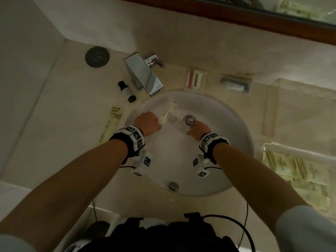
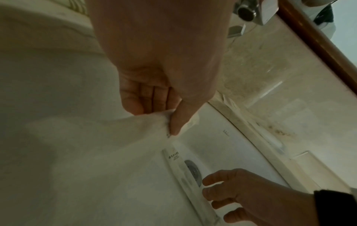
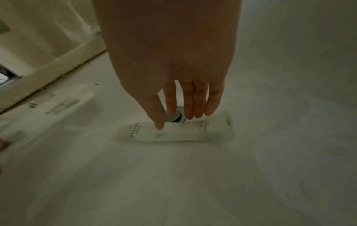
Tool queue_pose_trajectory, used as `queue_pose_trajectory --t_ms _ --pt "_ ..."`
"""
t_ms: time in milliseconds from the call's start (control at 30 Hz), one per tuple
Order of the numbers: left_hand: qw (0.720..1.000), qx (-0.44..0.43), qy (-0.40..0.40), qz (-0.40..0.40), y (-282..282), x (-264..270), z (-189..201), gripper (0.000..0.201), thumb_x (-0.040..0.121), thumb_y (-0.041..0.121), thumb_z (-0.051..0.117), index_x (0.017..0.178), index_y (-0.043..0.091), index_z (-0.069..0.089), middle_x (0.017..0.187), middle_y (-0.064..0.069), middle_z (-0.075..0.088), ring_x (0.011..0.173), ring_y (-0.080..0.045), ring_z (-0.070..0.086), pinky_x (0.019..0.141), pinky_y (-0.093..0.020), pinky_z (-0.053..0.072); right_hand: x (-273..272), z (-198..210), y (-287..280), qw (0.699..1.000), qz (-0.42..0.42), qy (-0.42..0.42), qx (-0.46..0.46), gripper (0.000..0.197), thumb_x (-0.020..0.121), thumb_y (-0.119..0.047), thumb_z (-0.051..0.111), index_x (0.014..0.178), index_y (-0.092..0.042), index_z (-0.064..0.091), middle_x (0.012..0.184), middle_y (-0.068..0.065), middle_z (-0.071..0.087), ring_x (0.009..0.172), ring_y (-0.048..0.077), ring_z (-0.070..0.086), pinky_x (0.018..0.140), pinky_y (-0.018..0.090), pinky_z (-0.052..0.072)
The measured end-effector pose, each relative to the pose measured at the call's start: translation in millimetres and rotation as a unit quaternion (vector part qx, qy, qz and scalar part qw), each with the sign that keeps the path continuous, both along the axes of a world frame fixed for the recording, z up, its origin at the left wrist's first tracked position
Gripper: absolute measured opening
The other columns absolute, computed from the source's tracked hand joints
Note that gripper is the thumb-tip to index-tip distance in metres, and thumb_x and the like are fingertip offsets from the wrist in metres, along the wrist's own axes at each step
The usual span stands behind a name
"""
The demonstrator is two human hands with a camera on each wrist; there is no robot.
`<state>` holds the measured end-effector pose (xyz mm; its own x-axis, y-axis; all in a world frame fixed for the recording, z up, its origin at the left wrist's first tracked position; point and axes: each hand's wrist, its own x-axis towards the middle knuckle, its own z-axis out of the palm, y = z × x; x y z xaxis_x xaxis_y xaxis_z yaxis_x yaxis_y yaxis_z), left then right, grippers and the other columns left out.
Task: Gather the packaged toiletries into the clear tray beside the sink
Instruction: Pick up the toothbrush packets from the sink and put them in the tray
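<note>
My left hand (image 1: 148, 122) (image 2: 154, 117) is low in the white sink (image 1: 227, 124) and pinches one end of a white packet (image 1: 168, 110) (image 2: 190, 123) between thumb and curled fingers. A second white packet (image 1: 174, 121) (image 2: 173, 156) (image 3: 173, 133) lies flat on the basin floor next to the drain (image 1: 189, 120) (image 3: 178, 117). My right hand (image 1: 197, 129) (image 3: 177, 121) hangs over it with straight fingers, its thumb tip at the packet's top edge. The clear tray (image 1: 267, 151) stands right of the sink with several pale green packets (image 1: 301, 171) inside.
A chrome faucet (image 1: 145, 75) overhangs the basin's far edge. A small dark bottle (image 1: 127, 91) and a long striped packet (image 1: 111, 122) lie on the counter at left. Behind the sink are a red-and-white packet (image 1: 195, 79), a soap dish (image 1: 234, 83) and an empty clear box (image 1: 272, 106).
</note>
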<state>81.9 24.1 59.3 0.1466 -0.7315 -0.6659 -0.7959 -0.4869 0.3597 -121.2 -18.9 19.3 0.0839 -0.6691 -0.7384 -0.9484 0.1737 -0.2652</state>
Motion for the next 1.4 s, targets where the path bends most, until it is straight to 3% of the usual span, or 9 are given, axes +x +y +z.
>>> queue_pose_trajectory --t_ms 133,300,533,767,867,1000,1233,1333,1400 --pt "1.0 0.014 -0.009 0.004 -3.1 2.4 -5.9 0.034 0.079 0.025 0.069 0.055 0.018 0.045 0.062 0.002 0.047 0.071 -0.021 0.052 0.054 -0.026 0.032 1.9 -12.8 -4.4 1.0 -0.002 0.002 0.001 0.041 0.091 -0.036 0.057 0.122 -0.01 0.057 0.114 0.014 0.064 0.102 0.032 0.061 0.085 0.035 0.048" --pt "1.0 0.018 0.001 0.014 -7.2 2.3 -9.5 0.035 0.08 0.024 0.068 0.055 0.015 0.046 0.062 0.001 0.047 0.071 -0.021 0.052 0.054 -0.026 0.033 -2.1 -30.9 -4.1 0.999 0.026 0.044 0.01 0.033 0.089 -0.038 0.053 0.109 -0.012 0.061 0.098 0.009 0.065 0.076 0.025 0.056 0.067 0.029 0.043" --pt "1.0 0.015 0.017 0.017 -7.8 -3.1 -6.5 0.021 0.08 0.023 0.068 0.077 0.002 0.065 0.065 -0.002 0.052 0.072 -0.023 0.055 0.056 -0.025 0.038 -4.6 -24.1 -4.3 0.997 0.028 0.065 0.035 0.021 0.09 -0.029 0.055 0.1 -0.012 0.059 0.09 0.007 0.057 0.089 0.029 0.063 0.07 0.029 0.045" --pt "1.0 -0.011 0.012 0.012 0.3 -8.1 8.6 0.031 0.08 0.022 0.068 0.056 0.013 0.05 0.06 0.001 0.047 0.073 -0.023 0.054 0.049 -0.024 0.031 -15.2 -1.3 -8.1 0.998 0.022 0.055 -0.001 0.018 0.09 -0.025 0.057 0.093 -0.007 0.061 0.087 0.009 0.058 0.073 0.025 0.053 0.066 0.03 0.043" --pt "0.999 -0.027 0.014 0.018 6.8 -11.1 17.7 0.029 0.082 0.023 0.067 0.06 0.01 0.053 0.065 -0.002 0.051 0.081 -0.029 0.059 0.053 -0.026 0.033 -20.6 12.2 -6.5 0.999 0.005 0.037 -0.019 0.021 0.091 -0.024 0.055 0.091 -0.004 0.061 0.094 0.014 0.064 0.076 0.027 0.057 0.069 0.032 0.047" --pt "0.998 -0.057 0.01 0.014 15.4 -14.9 29.0 0.026 0.084 0.026 0.066 0.086 0.0 0.066 0.095 -0.016 0.066 0.092 -0.031 0.062 0.067 -0.026 0.039 -26.5 30.7 0.6 0.999 -0.023 -0.006 -0.046 0.031 0.091 -0.028 0.055 0.106 -0.002 0.062 0.104 0.015 0.065 0.088 0.03 0.059 0.081 0.038 0.05" --pt "0.995 -0.094 0.022 0.02 30.7 -22.2 43.2 0.021 0.082 0.028 0.067 0.082 0.008 0.062 0.082 -0.007 0.059 0.081 -0.027 0.059 0.065 -0.027 0.038 -34.2 53.2 25.7 0.983 -0.133 -0.105 -0.067 0.033 0.083 -0.018 0.063 0.115 -0.019 0.055 0.109 0.01 0.063 0.093 0.027 0.062 0.081 0.038 0.053" --pt "0.993 -0.114 0.034 0.022 38.0 -25.2 48.5 0.027 0.082 0.025 0.067 0.065 0.011 0.051 0.071 -0.006 0.053 0.073 -0.025 0.053 0.062 -0.027 0.035 -33.3 61.9 38.5 0.974 -0.165 -0.142 -0.056 0.038 0.081 -0.018 0.067 0.118 -0.019 0.058 0.111 0.011 0.065 0.097 0.03 0.065 0.089 0.044 0.054" --pt "0.991 -0.127 0.043 0.019 42.2 -26.4 51.1 0.027 0.082 0.024 0.067 0.066 0.011 0.05 0.072 -0.008 0.053 0.071 -0.024 0.052 0.062 -0.028 0.035 -31.0 65.9 48.5 0.967 -0.186 -0.165 -0.061 0.037 0.082 -0.022 0.07 0.117 -0.016 0.061 0.107 0.011 0.067 0.094 0.03 0.067 0.089 0.043 0.055"
